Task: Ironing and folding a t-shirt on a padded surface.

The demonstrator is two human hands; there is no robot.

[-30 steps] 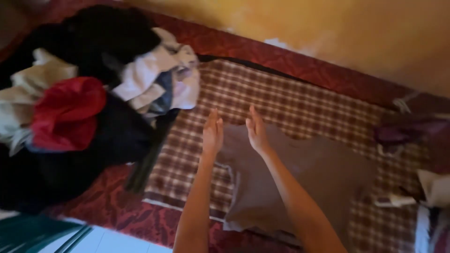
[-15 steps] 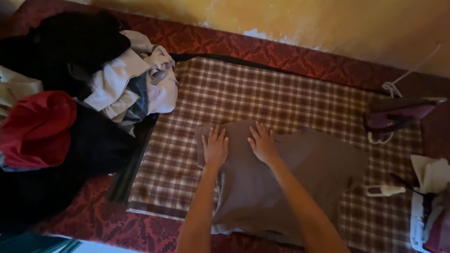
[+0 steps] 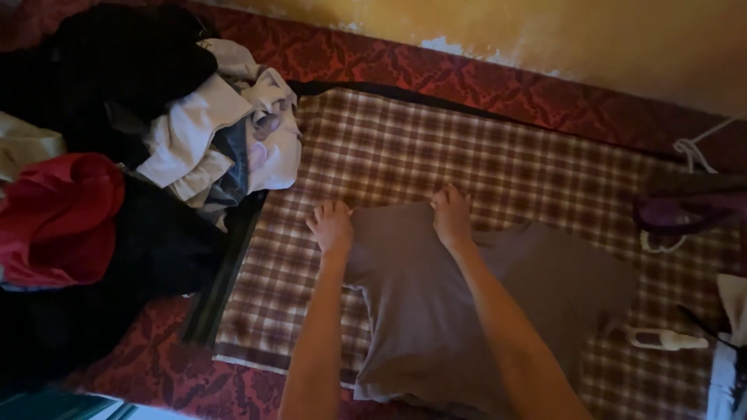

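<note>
A grey t-shirt (image 3: 436,311) lies flat on a brown and cream checked cloth (image 3: 436,148). My left hand (image 3: 332,227) has its fingers curled over the shirt's far left corner. My right hand (image 3: 451,216) grips the shirt's far edge a little to the right. Both forearms reach across the shirt from the near side and cover part of it.
A heap of clothes lies at the left: black garments (image 3: 117,70), white ones (image 3: 226,132), a red one (image 3: 58,218). A purple iron (image 3: 685,210) with a white cord (image 3: 692,152) stands at the right. A small white object (image 3: 665,339) lies near it. Yellow wall (image 3: 583,39) behind.
My hands were lying flat with spread fingers on the shirt; now both have closed on its far edge. The view has shifted a little to the right.
</note>
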